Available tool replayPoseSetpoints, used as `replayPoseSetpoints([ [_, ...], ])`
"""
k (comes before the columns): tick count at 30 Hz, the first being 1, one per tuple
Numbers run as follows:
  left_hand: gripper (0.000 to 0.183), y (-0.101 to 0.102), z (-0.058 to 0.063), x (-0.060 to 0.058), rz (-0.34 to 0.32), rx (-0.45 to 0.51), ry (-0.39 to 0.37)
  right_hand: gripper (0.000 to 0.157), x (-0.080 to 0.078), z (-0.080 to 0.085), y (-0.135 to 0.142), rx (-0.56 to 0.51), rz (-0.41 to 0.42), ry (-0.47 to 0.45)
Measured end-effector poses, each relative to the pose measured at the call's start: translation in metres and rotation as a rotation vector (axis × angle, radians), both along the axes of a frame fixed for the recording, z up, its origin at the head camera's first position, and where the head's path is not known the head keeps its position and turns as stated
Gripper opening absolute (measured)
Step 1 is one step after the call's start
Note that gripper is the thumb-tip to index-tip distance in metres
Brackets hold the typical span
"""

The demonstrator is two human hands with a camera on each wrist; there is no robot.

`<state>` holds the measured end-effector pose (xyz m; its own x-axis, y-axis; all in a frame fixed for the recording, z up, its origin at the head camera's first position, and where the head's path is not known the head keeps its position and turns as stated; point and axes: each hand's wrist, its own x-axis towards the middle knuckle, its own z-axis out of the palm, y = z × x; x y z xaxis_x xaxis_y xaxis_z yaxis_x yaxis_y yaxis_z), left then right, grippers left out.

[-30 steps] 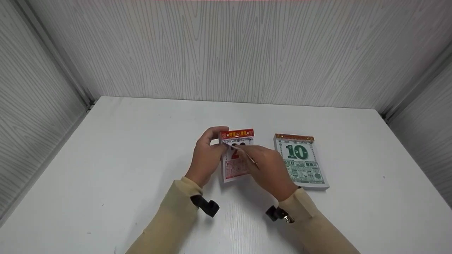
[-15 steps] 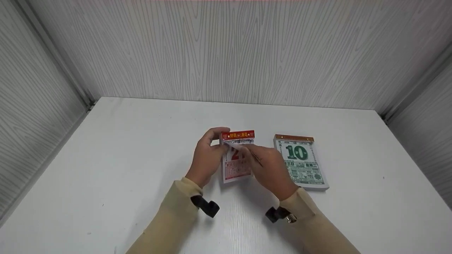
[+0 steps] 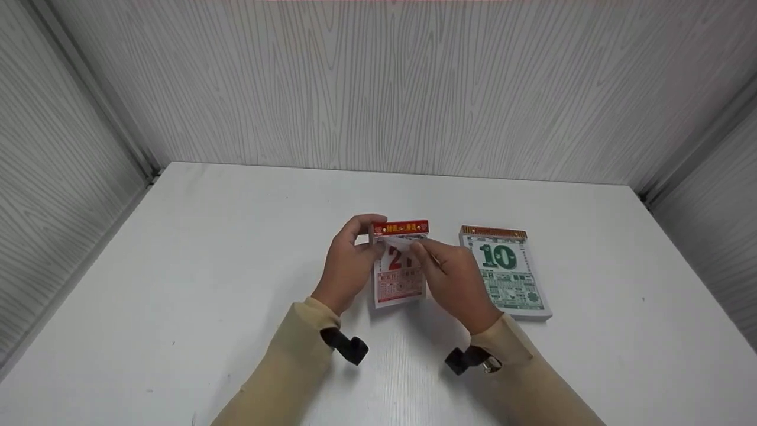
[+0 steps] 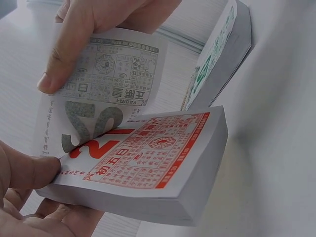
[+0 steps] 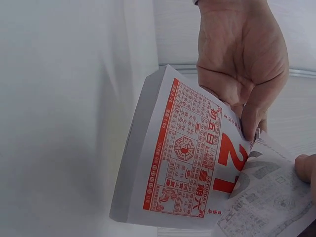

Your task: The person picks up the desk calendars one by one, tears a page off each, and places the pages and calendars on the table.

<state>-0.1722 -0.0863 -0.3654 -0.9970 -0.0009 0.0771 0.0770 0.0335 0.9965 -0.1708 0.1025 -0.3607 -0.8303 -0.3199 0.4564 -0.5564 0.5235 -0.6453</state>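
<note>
In the head view my left hand (image 3: 348, 266) grips a tear-off calendar (image 3: 400, 287) by its left edge, thumb on the front page and fingers behind. A red header strip (image 3: 401, 228) runs along its top. The front page shows a red 21. My right hand (image 3: 456, 277) pinches the lifted top sheet (image 4: 116, 71), which is folded back so its reverse faces the left wrist camera, with grey print showing through. In the right wrist view, the raised sheet (image 5: 271, 197) curls away from the page and still meets the pad near the left thumb (image 5: 254, 111).
A second tear-off calendar (image 3: 511, 275) with a green 10 and an orange-brown header lies flat on the white table (image 3: 195, 284), just right of the right hand. Wood-grain panels (image 3: 390, 89) rise behind the table and at both sides.
My right hand has drawn the lifted sheet a little to the right, baring more of the red 21 below. The held calendar has shifted slightly right and toward me; the left hand keeps its grip.
</note>
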Motion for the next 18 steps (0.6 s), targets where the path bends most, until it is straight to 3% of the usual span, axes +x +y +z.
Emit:
replayPoseSetpoints([
  [18,0.038,0.0011,-0.0004,-0.0009,0.006,0.026,-0.029,0.031,-0.0001,0.0017,0.0012,-0.175,-0.031,-0.146],
])
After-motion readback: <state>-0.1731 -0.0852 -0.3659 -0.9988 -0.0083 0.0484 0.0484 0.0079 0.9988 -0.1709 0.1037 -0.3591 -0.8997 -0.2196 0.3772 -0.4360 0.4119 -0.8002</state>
